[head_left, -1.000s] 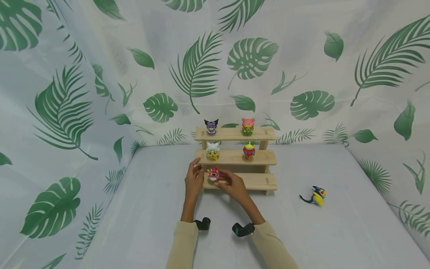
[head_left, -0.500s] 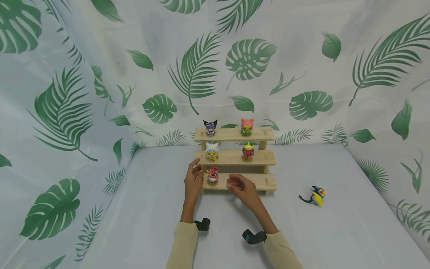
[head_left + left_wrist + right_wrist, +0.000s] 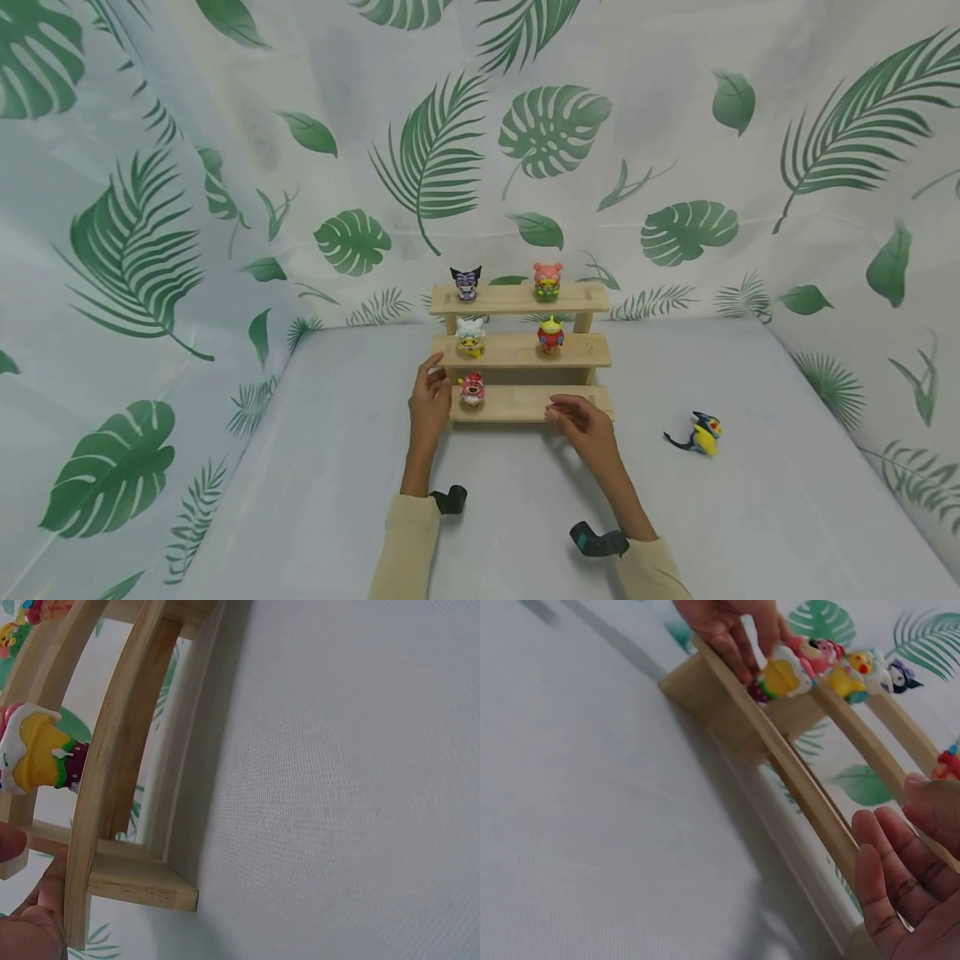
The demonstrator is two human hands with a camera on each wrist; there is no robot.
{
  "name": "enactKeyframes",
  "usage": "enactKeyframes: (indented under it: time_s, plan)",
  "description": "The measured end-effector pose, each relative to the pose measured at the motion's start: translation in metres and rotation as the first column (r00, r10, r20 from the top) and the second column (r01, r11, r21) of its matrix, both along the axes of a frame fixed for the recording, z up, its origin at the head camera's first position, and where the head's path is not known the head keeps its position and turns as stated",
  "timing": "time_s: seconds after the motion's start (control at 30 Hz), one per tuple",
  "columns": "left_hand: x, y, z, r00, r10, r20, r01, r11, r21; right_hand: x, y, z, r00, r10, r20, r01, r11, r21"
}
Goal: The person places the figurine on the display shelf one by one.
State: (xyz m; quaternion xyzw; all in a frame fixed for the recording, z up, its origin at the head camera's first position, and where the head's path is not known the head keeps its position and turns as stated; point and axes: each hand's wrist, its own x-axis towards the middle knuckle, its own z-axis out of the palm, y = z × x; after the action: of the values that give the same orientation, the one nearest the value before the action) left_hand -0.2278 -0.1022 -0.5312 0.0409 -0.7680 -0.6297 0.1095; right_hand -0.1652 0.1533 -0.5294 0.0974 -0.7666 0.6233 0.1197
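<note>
A pink-and-red toy figurine (image 3: pixel 472 390) stands near the left end of the bottom step of a three-tier wooden display stand (image 3: pixel 517 404). My left hand (image 3: pixel 430 406) is at the stand's left end, its fingers touching the wood close to that figurine. In the left wrist view, the figurine's yellow and white lower part (image 3: pixel 41 750) shows above the board edge. My right hand (image 3: pixel 588 425) hovers before the right part of the bottom step, fingers loosely bent, holding nothing; its palm and fingers (image 3: pixel 911 874) show in the right wrist view.
A white-hatted yellow figurine (image 3: pixel 470 338) and a red one (image 3: pixel 551 336) stand on the middle step. A purple figurine (image 3: pixel 467 285) and a pink-green one (image 3: pixel 547 283) stand on top. A yellow-and-dark-blue figurine (image 3: pixel 702 434) lies on the table to the right.
My right hand has let go of the pink-and-red figurine and moved right along the bottom step. The figurine stays standing there; my left hand keeps its place at the stand's left end.
</note>
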Motion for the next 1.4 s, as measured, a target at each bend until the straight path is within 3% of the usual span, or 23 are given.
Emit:
enactKeyframes:
  time_s: [0.13, 0.27, 0.4, 0.5, 0.63, 0.83, 0.93, 1.0, 1.1, 1.23, 1.33, 1.4]
  plan:
    - [0.001, 0.0, 0.0, 1.0, -0.008, -0.011, 0.008, 1.0, -0.006, -0.001, 0.015, -0.012, 0.994, -0.075, 0.075, 0.078, 0.996, -0.032]
    - [0.001, 0.0, -0.003, 1.0, -0.002, -0.004, 0.002, 1.0, -0.009, 0.002, 0.03, -0.016, 0.977, -0.162, 0.142, 0.173, 0.983, -0.068]
    - [-0.001, 0.0, -0.006, 1.0, 0.008, 0.01, -0.008, 1.0, -0.008, 0.008, 0.046, -0.013, 0.938, -0.278, 0.208, 0.3, 0.95, -0.084]
    - [-0.001, 0.0, -0.007, 1.0, 0.009, 0.012, -0.009, 1.0, -0.012, 0.012, 0.06, -0.012, 0.896, -0.368, 0.249, 0.401, 0.91, -0.1]
    - [-0.001, -0.001, -0.006, 1.0, 0.004, 0.006, -0.004, 1.0, -0.013, 0.019, 0.081, -0.014, 0.835, -0.466, 0.294, 0.534, 0.815, -0.226]
    - [-0.001, -0.002, -0.003, 1.0, -0.014, 0.008, 0.014, 1.0, 0.004, 0.033, 0.109, -0.016, 0.758, -0.572, 0.313, 0.647, 0.599, -0.473]
    - [-0.001, -0.002, -0.002, 1.0, -0.018, 0.012, 0.018, 1.0, 0.008, 0.041, 0.124, -0.013, 0.723, -0.558, 0.407, 0.684, 0.496, -0.536]
    - [0.0, -0.002, -0.002, 1.0, -0.018, 0.015, 0.018, 1.0, 0.006, 0.044, 0.134, -0.012, 0.699, -0.513, 0.499, 0.714, 0.451, -0.536]
    - [0.0, -0.002, -0.003, 1.0, -0.019, 0.017, 0.019, 1.0, 0.003, 0.047, 0.146, -0.012, 0.669, -0.439, 0.6, 0.741, 0.464, -0.486]
    - [-0.001, -0.003, -0.004, 1.0, -0.021, 0.007, 0.021, 1.0, -0.003, 0.046, 0.154, -0.016, 0.655, -0.372, 0.658, 0.719, 0.575, -0.39]
    - [-0.002, -0.003, -0.005, 1.0, -0.018, 0.006, 0.018, 1.0, -0.01, 0.043, 0.156, -0.019, 0.666, -0.34, 0.664, 0.669, 0.666, -0.33]
    - [-0.002, -0.003, -0.005, 1.0, -0.015, 0.01, 0.015, 1.0, -0.012, 0.043, 0.156, -0.021, 0.685, -0.321, 0.654, 0.622, 0.725, -0.295]
